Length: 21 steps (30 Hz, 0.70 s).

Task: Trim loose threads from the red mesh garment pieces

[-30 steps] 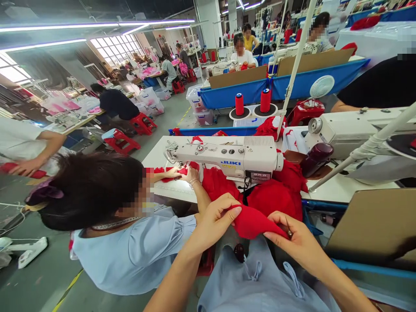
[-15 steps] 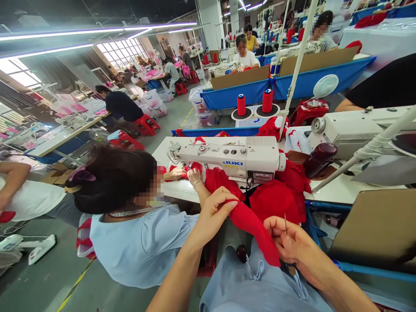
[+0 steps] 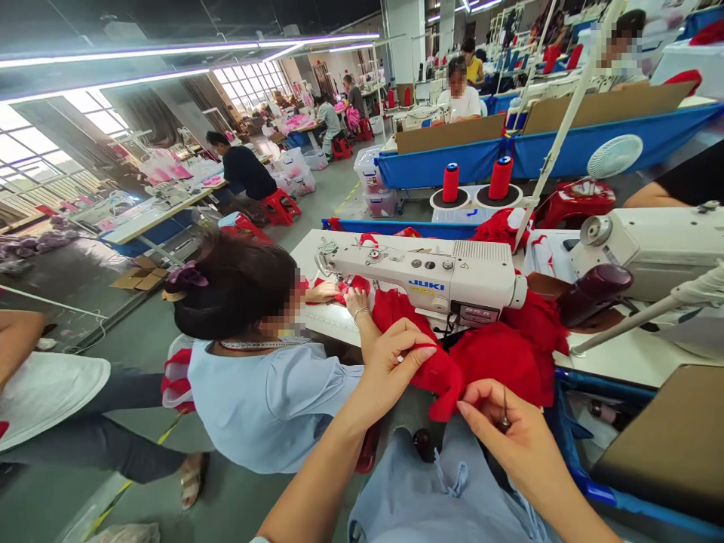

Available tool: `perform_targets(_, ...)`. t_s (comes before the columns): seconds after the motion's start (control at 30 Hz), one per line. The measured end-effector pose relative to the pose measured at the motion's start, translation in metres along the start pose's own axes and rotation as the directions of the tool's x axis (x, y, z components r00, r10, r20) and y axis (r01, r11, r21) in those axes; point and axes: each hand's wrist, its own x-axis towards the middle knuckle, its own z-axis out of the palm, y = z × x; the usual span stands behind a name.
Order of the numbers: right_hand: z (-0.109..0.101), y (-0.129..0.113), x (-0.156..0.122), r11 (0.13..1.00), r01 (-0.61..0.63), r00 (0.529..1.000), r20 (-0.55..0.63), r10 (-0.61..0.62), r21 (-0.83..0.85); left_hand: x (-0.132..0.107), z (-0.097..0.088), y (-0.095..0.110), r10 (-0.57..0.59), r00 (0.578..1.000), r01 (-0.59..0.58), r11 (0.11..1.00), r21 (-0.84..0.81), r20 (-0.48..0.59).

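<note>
My left hand (image 3: 393,369) pinches one end of a narrow piece of red fabric (image 3: 444,377) between thumb and fingers. The fabric hangs in a fold over my lap. My right hand (image 3: 512,430) is closed around an awl (image 3: 505,407); its thin metal point sticks up between the fingers, and its handle is hidden in the palm. The right thumb and forefinger meet at the fabric's lower right edge. Beyond my hands, more red fabric (image 3: 503,362) lies heaped beside a white sewing machine (image 3: 424,275).
To my left, a co-worker in a light blue top (image 3: 271,407) sews at this machine, both hands near its needle. A dark red bottle-like object (image 3: 596,290) lies right of the machine. A cardboard sheet (image 3: 667,437) stands at right. Red thread cones (image 3: 451,185) stand behind.
The red piece has gone from stretched out lengthwise to bunched and folded between my hands. My right hand has turned, covering the awl's handle. The view has swung left; a person's leg now shows at left.
</note>
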Motion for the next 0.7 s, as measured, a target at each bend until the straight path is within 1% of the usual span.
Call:
perform_targets(0.07, -0.002, 0.003, 0.002, 1.000, 0.006, 1.000, -0.013, -0.006, -0.001, -0.001, -0.002, 0.000, 0.014, 1.000, -0.013, 1.000, 0.029, -0.022)
perform_targets(0.17, -0.001, -0.002, 0.006, 0.999, 0.033, 0.998, -0.054, -0.033, -0.011, -0.001, -0.004, 0.000, 0.033, 0.998, -0.029, 0.996, 0.081, -0.045)
perform_targets(0.33, 0.005, -0.009, 0.012, 0.985, 0.170, 0.975, -0.143, -0.170, -0.009, -0.002, -0.006, 0.002, 0.059, 0.998, -0.054, 0.991, 0.126, -0.038)
perform_targets(0.37, 0.006, -0.009, 0.013, 0.985, 0.174, 0.975, -0.143, -0.172, 0.004, -0.002, -0.006, 0.002, 0.068, 0.997, -0.062, 0.990, 0.126, -0.045)
perform_targets(0.43, 0.006, -0.010, 0.013, 0.990, 0.140, 0.983, -0.127, -0.135, 0.026, -0.002, -0.005, 0.003, 0.077, 0.996, -0.070, 0.990, 0.122, -0.052)
perform_targets(0.5, 0.007, -0.011, 0.014, 0.993, 0.119, 0.986, -0.118, -0.116, 0.014, -0.001, -0.003, 0.004, 0.076, 0.997, -0.072, 0.992, 0.105, -0.033)
perform_targets(0.53, 0.008, -0.013, 0.014, 0.991, 0.137, 0.983, -0.126, -0.136, -0.006, 0.000, -0.002, 0.005, 0.074, 0.997, -0.073, 0.993, 0.090, -0.017)
perform_targets(0.6, 0.010, -0.017, 0.016, 0.976, 0.208, 0.963, -0.163, -0.215, -0.059, 0.000, -0.001, 0.006, 0.076, 0.997, -0.077, 0.995, 0.063, 0.013)
perform_targets(0.67, 0.010, -0.020, 0.017, 0.961, 0.262, 0.941, -0.200, -0.274, -0.086, 0.001, 0.000, 0.006, 0.086, 0.996, -0.087, 0.994, 0.069, 0.011)
perform_targets(0.7, 0.010, -0.021, 0.018, 0.962, 0.261, 0.938, -0.216, -0.272, -0.078, 0.002, 0.000, 0.005, 0.091, 0.996, -0.091, 0.992, 0.089, 0.000)
